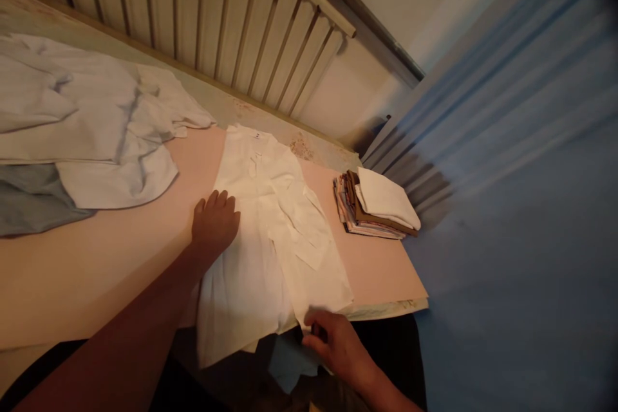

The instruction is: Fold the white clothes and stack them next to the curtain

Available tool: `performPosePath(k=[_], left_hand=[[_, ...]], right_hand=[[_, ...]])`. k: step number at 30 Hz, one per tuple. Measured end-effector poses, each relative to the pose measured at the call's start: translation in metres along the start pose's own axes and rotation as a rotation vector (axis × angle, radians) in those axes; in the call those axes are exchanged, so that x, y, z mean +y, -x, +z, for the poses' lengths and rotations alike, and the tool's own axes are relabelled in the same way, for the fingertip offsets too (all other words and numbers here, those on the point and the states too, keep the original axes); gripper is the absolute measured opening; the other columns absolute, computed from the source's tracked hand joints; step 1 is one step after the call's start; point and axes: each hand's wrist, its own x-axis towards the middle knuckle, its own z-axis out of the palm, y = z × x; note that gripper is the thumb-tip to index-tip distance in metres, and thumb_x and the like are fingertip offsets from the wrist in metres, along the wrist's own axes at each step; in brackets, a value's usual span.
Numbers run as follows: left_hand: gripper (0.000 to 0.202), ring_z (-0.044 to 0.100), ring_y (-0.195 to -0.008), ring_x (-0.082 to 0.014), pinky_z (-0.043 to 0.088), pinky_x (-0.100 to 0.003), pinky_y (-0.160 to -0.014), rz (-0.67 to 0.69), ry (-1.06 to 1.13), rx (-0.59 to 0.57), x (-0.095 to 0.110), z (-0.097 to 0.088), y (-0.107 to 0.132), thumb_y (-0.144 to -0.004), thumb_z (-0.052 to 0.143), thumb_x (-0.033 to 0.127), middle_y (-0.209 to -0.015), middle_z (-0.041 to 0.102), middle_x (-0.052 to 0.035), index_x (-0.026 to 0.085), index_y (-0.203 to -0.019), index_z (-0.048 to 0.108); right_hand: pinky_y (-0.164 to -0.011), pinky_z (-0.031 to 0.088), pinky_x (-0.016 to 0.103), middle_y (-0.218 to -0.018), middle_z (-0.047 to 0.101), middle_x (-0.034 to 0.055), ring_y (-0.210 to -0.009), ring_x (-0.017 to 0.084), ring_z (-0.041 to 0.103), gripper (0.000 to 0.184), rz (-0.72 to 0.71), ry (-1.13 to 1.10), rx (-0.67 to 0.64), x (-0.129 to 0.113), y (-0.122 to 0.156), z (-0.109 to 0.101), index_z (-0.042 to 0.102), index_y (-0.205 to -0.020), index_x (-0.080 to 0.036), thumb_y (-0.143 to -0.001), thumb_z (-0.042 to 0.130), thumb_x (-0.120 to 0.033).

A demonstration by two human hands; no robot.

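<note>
A white long-sleeved shirt [255,238] lies spread over a pink board, its collar towards the radiator and its lower hem hanging past the near edge. One side is folded inward, with a sleeve [299,232] laid across the body. My left hand [216,222] rests flat on the shirt's left edge, fingers stretched out. At the near hem, my right hand [338,341] has its thumb and forefinger curled around a bit of the white cloth. Its other fingers are partly hidden.
A pile of loose white garments [96,109] and a grey cloth [38,199] lie at the left. Folded clothes [386,199] are stacked at the right. A radiator [217,19] stands behind the pink board [376,264]; a blue curtain [506,219] hangs at the right.
</note>
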Motion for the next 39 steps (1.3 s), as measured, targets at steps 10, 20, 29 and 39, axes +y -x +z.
performPosePath(k=[10,20,29,39], left_hand=[[0.03,0.042,-0.128,-0.0303,0.03,-0.048,-0.102,-0.008,0.043,0.009,-0.003,0.005,0.0,-0.09,0.037,0.023,-0.127,0.057,-0.016,0.016,-0.109,0.059],[0.033,0.041,-0.131,-0.0304,0.03,-0.048,-0.103,0.007,-0.028,0.028,-0.004,0.006,0.002,-0.092,0.035,0.022,-0.133,0.055,-0.0169,0.014,-0.114,0.058],[0.034,0.042,-0.131,-0.031,0.031,-0.049,-0.105,-0.002,-0.029,0.047,-0.01,0.015,0.003,-0.09,0.039,0.024,-0.135,0.055,-0.016,0.015,-0.116,0.059],[0.036,0.043,-0.131,-0.0308,0.032,-0.049,-0.104,-0.005,-0.03,0.072,-0.013,0.02,0.005,-0.091,0.038,0.024,-0.135,0.056,-0.0158,0.015,-0.118,0.06]], right_hand=[[-0.062,0.037,0.022,-0.067,0.059,-0.0041,-0.063,0.012,0.052,0.018,-0.033,-0.068,0.066,-0.008,-0.01,0.002,0.067,-0.096,-0.022,-0.08,0.057,-0.021],[-0.068,0.044,0.028,-0.078,0.067,0.0041,-0.072,0.018,0.06,0.026,0.062,-0.065,0.526,0.036,-0.051,-0.044,0.065,-0.088,-0.018,-0.082,0.049,-0.038],[-0.069,0.046,0.032,-0.078,0.069,0.0042,-0.071,0.021,0.065,0.021,0.206,-0.003,0.574,0.097,-0.09,-0.048,0.064,-0.085,-0.021,-0.07,0.055,-0.033],[-0.052,0.04,0.026,-0.058,0.061,-0.0001,-0.052,0.016,0.054,0.026,0.314,-0.649,0.327,0.063,-0.1,-0.063,0.06,-0.072,-0.019,-0.059,0.061,-0.041]])
